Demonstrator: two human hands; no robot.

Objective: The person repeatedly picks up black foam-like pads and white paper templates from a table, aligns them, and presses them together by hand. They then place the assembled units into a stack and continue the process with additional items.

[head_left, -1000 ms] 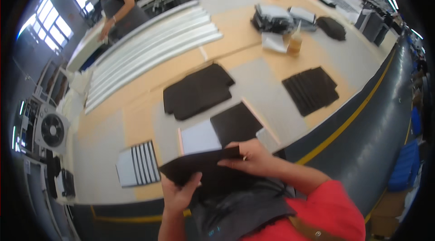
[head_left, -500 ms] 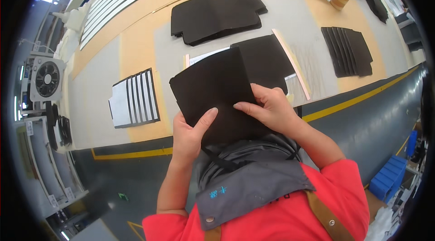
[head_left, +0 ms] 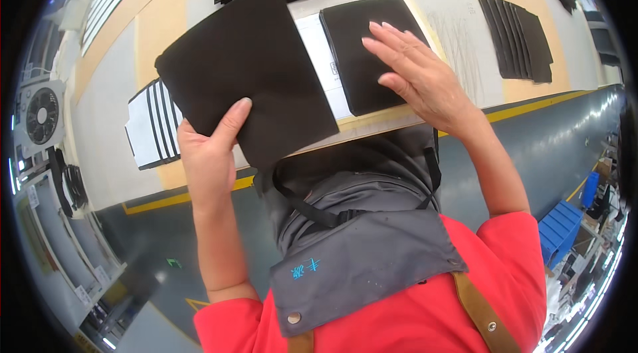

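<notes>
Bright, even light; glare streaks the floor [head_left: 539, 137] at three o'clock; the table [head_left: 106, 134] bends, fisheye-curved, at nine.

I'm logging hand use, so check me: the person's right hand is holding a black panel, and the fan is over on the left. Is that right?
Not quite. The head view shows the left hand holding the black panel; the right hand is open, over another black piece. The fan is over on the left.
</notes>
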